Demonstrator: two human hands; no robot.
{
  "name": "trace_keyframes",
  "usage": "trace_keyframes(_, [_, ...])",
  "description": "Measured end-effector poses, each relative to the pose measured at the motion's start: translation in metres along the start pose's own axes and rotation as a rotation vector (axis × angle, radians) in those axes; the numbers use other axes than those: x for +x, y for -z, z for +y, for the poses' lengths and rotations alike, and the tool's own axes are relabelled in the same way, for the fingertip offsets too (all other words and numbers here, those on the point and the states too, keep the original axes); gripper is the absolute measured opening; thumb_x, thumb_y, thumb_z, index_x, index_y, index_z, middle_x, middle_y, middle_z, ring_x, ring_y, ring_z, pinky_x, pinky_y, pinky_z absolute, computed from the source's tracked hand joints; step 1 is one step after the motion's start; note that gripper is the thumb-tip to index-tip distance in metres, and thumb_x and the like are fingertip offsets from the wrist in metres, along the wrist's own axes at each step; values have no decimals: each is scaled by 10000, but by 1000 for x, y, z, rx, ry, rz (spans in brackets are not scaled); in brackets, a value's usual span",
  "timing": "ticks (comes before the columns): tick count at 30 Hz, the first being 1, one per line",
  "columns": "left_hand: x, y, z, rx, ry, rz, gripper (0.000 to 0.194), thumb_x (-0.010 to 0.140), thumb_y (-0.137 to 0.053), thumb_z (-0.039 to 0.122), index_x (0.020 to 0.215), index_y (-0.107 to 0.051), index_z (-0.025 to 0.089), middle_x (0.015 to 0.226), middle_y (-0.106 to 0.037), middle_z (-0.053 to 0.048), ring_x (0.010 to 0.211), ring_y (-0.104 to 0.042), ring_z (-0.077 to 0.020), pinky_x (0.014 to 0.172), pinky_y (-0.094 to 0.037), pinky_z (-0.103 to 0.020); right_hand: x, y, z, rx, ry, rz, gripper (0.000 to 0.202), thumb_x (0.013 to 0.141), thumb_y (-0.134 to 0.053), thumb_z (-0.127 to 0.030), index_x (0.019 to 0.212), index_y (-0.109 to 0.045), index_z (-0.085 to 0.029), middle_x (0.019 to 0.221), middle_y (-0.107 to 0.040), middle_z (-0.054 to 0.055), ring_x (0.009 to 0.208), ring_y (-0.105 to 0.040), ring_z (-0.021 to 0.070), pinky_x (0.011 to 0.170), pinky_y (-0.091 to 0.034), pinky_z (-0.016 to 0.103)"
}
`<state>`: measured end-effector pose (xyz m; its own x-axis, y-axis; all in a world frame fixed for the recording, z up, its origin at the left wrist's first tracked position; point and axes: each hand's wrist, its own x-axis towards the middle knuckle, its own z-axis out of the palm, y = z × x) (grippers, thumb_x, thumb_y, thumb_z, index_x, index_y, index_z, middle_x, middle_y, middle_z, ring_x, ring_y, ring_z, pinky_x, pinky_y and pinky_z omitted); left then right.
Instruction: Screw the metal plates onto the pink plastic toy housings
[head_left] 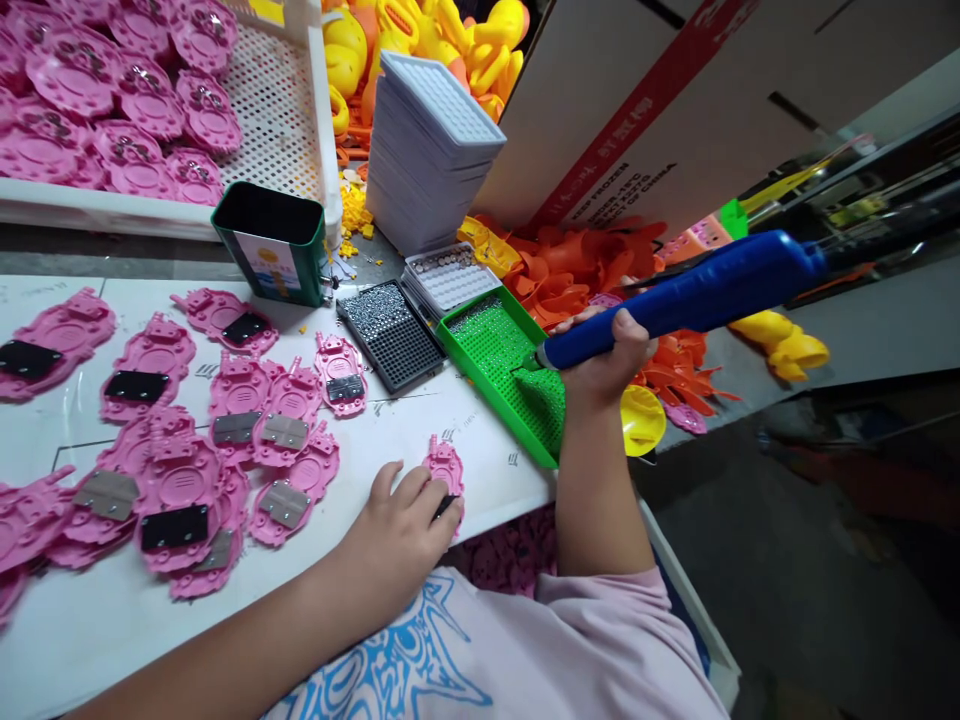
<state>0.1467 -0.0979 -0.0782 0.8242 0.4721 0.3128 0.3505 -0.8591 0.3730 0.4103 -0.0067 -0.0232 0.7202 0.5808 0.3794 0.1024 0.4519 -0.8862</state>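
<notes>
My right hand [611,355] is wrapped round a blue electric screwdriver [675,295]. The tool slants down to the left, its tip over a green tray [480,385] of small screws; whether the tip touches a screw I cannot tell. On the white tabletop, my left hand [405,525] rests with bent fingers on a pink plastic part [444,460] with a black plate, holding it near the table's front edge. The fingers hide much of that part. Several like pink parts [176,480] with black or metal plates lie to the left, some overlapping.
A black screw tray [394,335] lies beside the green one. Behind stand a green tin [274,245], a stack of white trays [431,150] and a white crate [319,120] of pink parts. Orange pieces [547,270] and a cardboard box [637,100] are at the back right.
</notes>
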Motion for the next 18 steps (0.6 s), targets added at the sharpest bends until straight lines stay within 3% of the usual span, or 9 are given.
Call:
trace_keyframes(5, [-3,-3,-7,-58,0,9,318,815,-614,243,1130,-593,205,1045,-621,-66,1022,-497,-251,922,-293,-447,1,4,-17,51,5,23,208,632,-533,-394,752,-497,-229,545,-550,-48,445,-542,122,444,-451,267])
trace_keyframes(10, [-4,-4,-7,-80,8,25,306,819,-616,258,1122,-598,213,1070,-627,-61,1024,-499,-244,930,-294,-436,-1,4,-35,92,34,7,258,627,-475,-438,784,-493,-235,510,-541,-52,404,-517,121,413,-414,256])
trace_keyframes(18, [-5,-1,-7,-88,1,35,284,830,-599,225,1114,-607,205,1066,-640,-60,1031,-508,-246,932,-299,-435,0,-4,-10,13,45,18,225,663,-520,-400,790,-508,-214,542,-540,-63,430,-541,114,436,-444,252])
